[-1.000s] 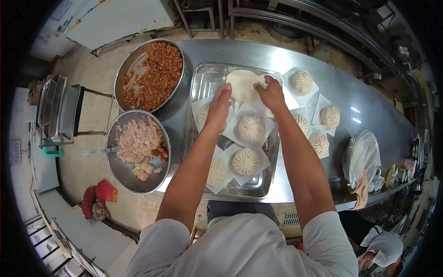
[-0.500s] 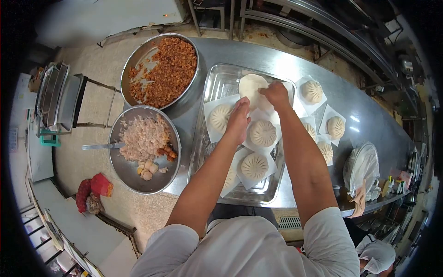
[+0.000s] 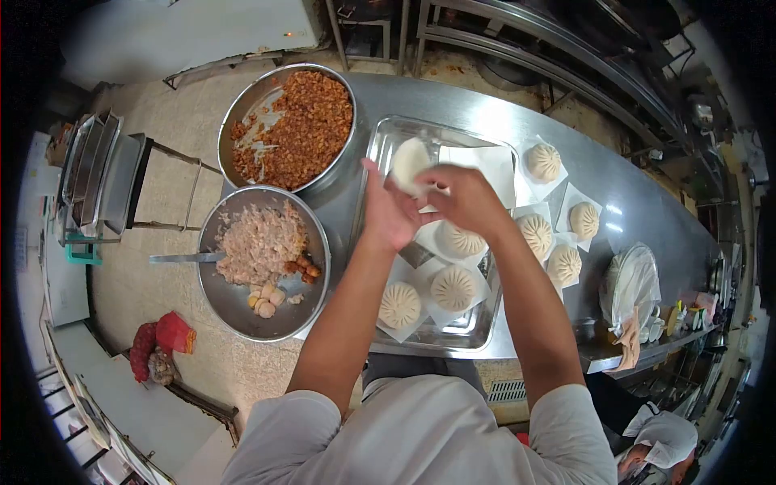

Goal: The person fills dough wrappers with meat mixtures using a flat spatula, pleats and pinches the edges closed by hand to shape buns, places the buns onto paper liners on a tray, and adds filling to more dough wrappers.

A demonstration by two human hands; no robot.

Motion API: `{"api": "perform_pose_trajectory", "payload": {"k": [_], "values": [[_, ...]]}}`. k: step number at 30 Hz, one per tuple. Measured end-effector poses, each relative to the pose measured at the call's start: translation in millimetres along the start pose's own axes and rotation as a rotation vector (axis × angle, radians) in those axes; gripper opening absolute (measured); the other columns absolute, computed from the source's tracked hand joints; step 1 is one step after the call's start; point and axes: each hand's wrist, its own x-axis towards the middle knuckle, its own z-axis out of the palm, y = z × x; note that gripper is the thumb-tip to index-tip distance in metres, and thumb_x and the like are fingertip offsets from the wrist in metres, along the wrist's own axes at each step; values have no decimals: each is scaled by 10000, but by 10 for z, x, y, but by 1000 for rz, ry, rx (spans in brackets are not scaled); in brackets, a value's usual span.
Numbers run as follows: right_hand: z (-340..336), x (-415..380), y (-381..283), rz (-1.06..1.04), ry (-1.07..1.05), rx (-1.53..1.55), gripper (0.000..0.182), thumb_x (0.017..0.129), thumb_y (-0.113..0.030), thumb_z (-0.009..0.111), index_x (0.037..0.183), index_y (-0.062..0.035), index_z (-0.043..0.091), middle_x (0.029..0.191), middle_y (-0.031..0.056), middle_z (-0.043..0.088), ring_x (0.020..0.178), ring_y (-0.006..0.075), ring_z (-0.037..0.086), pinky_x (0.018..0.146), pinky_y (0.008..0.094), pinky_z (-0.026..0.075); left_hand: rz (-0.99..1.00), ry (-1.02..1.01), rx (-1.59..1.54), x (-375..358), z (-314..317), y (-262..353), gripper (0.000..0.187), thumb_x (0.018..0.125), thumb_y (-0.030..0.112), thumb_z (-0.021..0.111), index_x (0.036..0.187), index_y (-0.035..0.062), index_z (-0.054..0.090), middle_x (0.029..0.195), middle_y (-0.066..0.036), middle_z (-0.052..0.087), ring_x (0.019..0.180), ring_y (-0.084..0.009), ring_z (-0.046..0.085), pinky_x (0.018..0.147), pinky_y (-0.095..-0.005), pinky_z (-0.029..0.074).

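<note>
My left hand is raised over the steel tray, palm up, with a flat round of white dough lying against its fingers. My right hand pinches the lower right edge of the same dough round. Beneath my hands, three pleated buns sit on white paper squares in the tray. A bare paper square lies in the tray's far right corner.
A bowl of brown minced filling and a bowl of pale shredded filling with a spoon stand left of the tray. Several buns on paper lie on the counter at right, near a plastic-covered plate. Another person is at bottom right.
The dough round has been lifted off the tray's far end and drawn toward me. My left hand turned palm up under it, and my right hand came back with it.
</note>
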Motion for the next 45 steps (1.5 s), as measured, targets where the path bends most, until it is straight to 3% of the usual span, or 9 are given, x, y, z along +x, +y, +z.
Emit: {"api": "perform_pose_trajectory", "payload": {"k": [2,8,11,14,30,33,35,42,45], "values": [[-36,-327,-296,-245,175,25,262,780,22,651,1036,-28,677,1064,167,681,955,326,667,810,375,528,6,-104,-130,-148,-72,105,1054,796,880,373,1504,99,367,1504,-184,420,1335,-390,443,1096,-616,317],[-177,-1493,-311,108,575,674,220,874,88,418,906,-9,613,793,31,552,698,97,522,745,274,505,137,-398,-357,-780,60,175,1057,791,863,412,1500,81,366,1544,-175,374,1413,-400,357,1161,-600,249],[-86,-1933,-510,407,555,225,156,942,14,487,975,-3,639,735,15,564,641,65,506,658,254,483,-37,-177,220,-1029,-10,258,1064,774,861,450,1513,102,351,1564,-155,347,1430,-389,331,1172,-597,224],[3,-2287,-741,648,466,120,118,964,-72,579,1014,7,651,699,2,570,620,47,494,598,245,445,-46,-359,-60,-1517,-56,113,1022,812,790,512,1509,64,338,1541,-165,380,1399,-389,385,1148,-587,286],[1225,-2819,-1627,283,543,-69,100,908,-70,654,923,28,640,813,134,617,725,217,586,686,331,470,-300,-354,118,-3812,-751,269,926,843,583,659,1530,97,272,1529,-189,373,1374,-418,410,1095,-659,331],[1380,-2684,-1951,290,544,-105,75,892,-47,656,914,24,647,817,137,616,718,226,590,678,340,474,-140,-510,-279,-4005,-787,474,929,836,545,676,1529,81,267,1519,-192,386,1381,-411,405,1104,-637,339],[1528,-2445,-2188,281,541,-130,66,885,-39,656,909,23,651,813,138,612,716,238,594,674,344,476,-133,-343,85,-4020,-1008,781,929,832,528,675,1529,70,265,1519,-195,388,1385,-403,403,1119,-608,338],[2662,-833,-2996,-46,425,-188,164,814,-51,708,968,-14,665,874,167,609,775,358,618,689,417,498,-17,-474,-232,-4209,-1993,1862,841,849,454,643,1513,59,309,1502,-198,417,1372,-400,425,1128,-588,338],[3371,135,-3295,-104,440,-266,316,777,-134,762,1062,-45,660,913,176,581,807,377,619,710,443,514,-83,-242,30,-4227,-2542,2662,879,825,485,635,1519,62,303,1498,-189,431,1349,-405,451,1105,-592,369]]}}
